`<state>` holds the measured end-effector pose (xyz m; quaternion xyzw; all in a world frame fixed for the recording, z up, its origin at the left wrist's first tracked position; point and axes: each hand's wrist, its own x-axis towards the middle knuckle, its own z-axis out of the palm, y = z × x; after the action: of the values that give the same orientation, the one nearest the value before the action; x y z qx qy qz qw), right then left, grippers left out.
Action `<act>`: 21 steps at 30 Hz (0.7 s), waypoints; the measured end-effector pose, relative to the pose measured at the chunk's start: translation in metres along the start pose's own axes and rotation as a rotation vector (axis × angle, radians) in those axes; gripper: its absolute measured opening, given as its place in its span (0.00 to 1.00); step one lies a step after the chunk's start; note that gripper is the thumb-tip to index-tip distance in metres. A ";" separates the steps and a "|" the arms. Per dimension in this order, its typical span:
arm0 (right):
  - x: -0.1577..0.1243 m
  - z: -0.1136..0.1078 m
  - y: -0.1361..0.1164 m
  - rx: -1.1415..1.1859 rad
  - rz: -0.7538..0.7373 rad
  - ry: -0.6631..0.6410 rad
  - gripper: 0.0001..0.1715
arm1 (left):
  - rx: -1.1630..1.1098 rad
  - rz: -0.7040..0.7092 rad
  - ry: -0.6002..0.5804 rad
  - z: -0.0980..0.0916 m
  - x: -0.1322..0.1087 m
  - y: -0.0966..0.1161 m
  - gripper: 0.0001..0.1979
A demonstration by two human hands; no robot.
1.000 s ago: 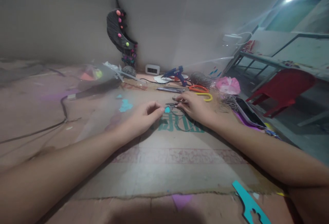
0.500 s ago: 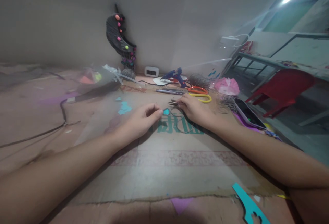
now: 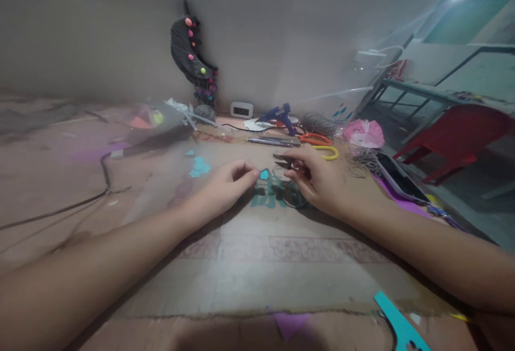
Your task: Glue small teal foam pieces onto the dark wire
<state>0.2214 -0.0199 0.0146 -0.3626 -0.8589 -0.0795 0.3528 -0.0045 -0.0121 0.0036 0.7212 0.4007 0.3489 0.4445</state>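
Note:
My left hand (image 3: 235, 182) pinches a small turquoise piece (image 3: 264, 175) with a dark edge between thumb and index finger. Opposite it, my right hand (image 3: 317, 182) is closed around small dark snips (image 3: 282, 161); their two pointed blades are apart and point left toward the turquoise piece. A thin grey cord (image 3: 295, 203) loops under my right hand, and part of it is hidden there. Both hands are over a cardboard sheet (image 3: 241, 281) with green printing. Turquoise scraps (image 3: 199, 167) lie left of the hands.
Behind the hands are a pen (image 3: 269, 141), orange-handled scissors (image 3: 316, 139), a yellow handle (image 3: 330, 152), a blue glue gun (image 3: 281, 116) and a white clock (image 3: 242, 109). A phone (image 3: 402, 179) lies at right. A turquoise cutout (image 3: 400, 321) is near the front edge.
My right hand has turned and lifted slightly, its fingers more bent, and the snips' blades show wider apart. The left hand keeps its pinch. The whole view has shifted a little.

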 end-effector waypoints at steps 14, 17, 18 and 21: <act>-0.003 0.005 0.002 -0.089 -0.038 -0.033 0.15 | 0.077 0.013 0.020 -0.002 0.000 -0.001 0.14; -0.002 0.004 0.001 -0.103 -0.047 -0.071 0.14 | 0.085 0.019 0.008 -0.001 0.000 -0.002 0.15; -0.001 0.003 0.001 -0.120 -0.058 -0.080 0.15 | 0.086 0.021 0.009 -0.001 0.000 -0.003 0.15; 0.000 0.000 0.001 -0.175 -0.107 -0.087 0.16 | 0.079 0.019 0.008 -0.002 0.000 -0.004 0.15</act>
<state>0.2221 -0.0188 0.0146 -0.3487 -0.8813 -0.1572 0.2776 -0.0067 -0.0100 0.0006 0.7404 0.4092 0.3400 0.4107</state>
